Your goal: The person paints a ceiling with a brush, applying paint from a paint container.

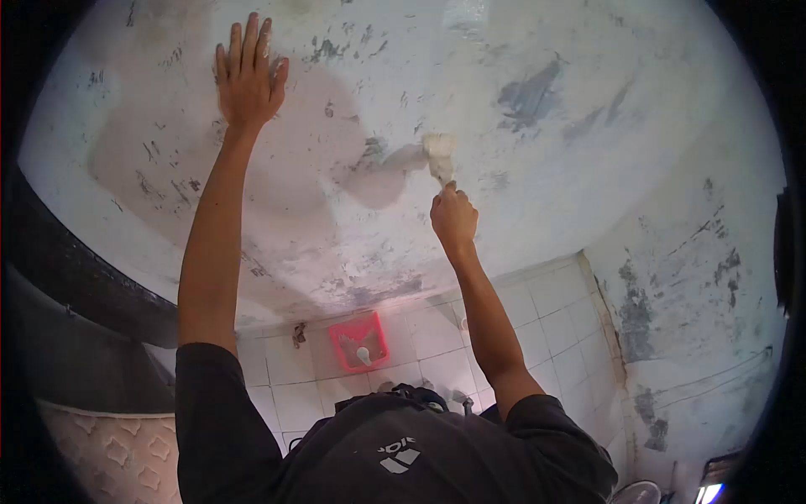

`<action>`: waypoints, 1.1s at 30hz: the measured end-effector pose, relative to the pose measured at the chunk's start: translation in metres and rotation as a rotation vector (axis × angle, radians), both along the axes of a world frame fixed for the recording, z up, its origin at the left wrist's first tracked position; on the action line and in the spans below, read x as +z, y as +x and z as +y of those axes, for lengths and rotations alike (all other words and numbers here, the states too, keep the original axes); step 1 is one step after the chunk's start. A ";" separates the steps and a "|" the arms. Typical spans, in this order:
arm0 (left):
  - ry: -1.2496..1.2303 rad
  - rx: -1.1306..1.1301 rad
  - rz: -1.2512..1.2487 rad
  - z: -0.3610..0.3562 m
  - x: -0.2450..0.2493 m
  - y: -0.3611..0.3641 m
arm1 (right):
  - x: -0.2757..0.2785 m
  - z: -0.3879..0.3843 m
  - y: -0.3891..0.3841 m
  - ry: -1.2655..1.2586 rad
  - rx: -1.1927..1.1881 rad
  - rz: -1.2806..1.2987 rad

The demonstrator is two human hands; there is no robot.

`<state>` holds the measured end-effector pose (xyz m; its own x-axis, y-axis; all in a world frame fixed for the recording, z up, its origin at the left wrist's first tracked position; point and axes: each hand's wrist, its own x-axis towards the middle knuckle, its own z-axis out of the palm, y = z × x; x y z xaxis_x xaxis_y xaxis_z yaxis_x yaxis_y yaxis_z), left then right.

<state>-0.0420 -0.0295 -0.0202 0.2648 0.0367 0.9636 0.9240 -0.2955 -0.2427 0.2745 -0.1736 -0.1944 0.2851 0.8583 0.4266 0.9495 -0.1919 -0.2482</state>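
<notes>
Gripping the brush (439, 149) by its handle, the right hand (454, 220) holds the bristle end against, or very near to, the patchy wall (537, 185) — from this view I cannot tell the contact surely. The left hand (250, 88) is well apart from it, open and spread flat on the wall, at the upper left. The darker area there looks damp to me, so this palm could slip if the surface is wet or weak — then the balance may be lost. Too hard pressure on the brush could loosen crumbs or drops, which may fall on the tiled floor (285, 361), or into the pink tray (383, 340) below, which a careless step might tip over
</notes>
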 end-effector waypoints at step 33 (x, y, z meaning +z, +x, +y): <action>-0.048 0.013 -0.043 -0.022 0.007 0.005 | 0.327 -0.002 -0.001 0.619 0.073 0.070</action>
